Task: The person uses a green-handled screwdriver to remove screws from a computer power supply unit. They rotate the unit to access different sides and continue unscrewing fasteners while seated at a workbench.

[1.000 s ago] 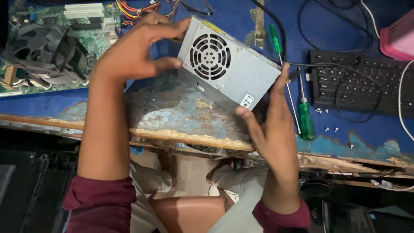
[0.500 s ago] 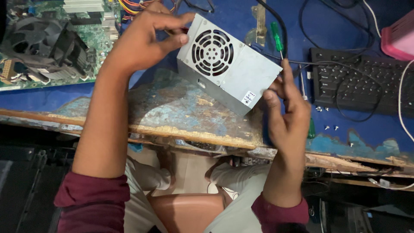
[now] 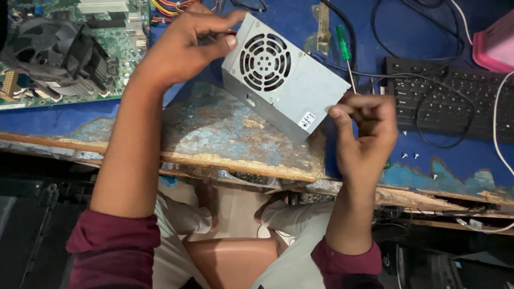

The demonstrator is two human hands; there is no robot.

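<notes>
**Grey power supply held over a worn blue bench**

The power supply [image 3: 286, 80] sits tilted above the bench [image 3: 214, 128], its long axis running from upper left to lower right. The round fan grille faces up toward the camera, at the box's upper-left end. The lower-right end carries a small white sticker.

The left hand [image 3: 184, 45] grips the box's upper-left corner, thumb and fingers closed around the edge beside the grille. The right hand [image 3: 364, 134] is curled closed at the box's lower-right corner; fingertips touch the edge there, though how firmly it grips cannot be told.

The bench is painted blue, with the paint badly worn and bare wood showing along the front edge just below the box. Left of the box lies a green motherboard [image 3: 64, 53] with a black fan cooler. Right of the box, past the right hand, lies a black keyboard [image 3: 455, 101], with a few small screws [image 3: 409, 156] near it. A green-handled screwdriver [image 3: 344, 48] lies behind the box's right end. A pink thing [image 3: 495, 45] sits beyond the keyboard. Black cables cross the bench behind the box.

The box is plain grey metal, rectangular, with slotted grille rings.
</notes>
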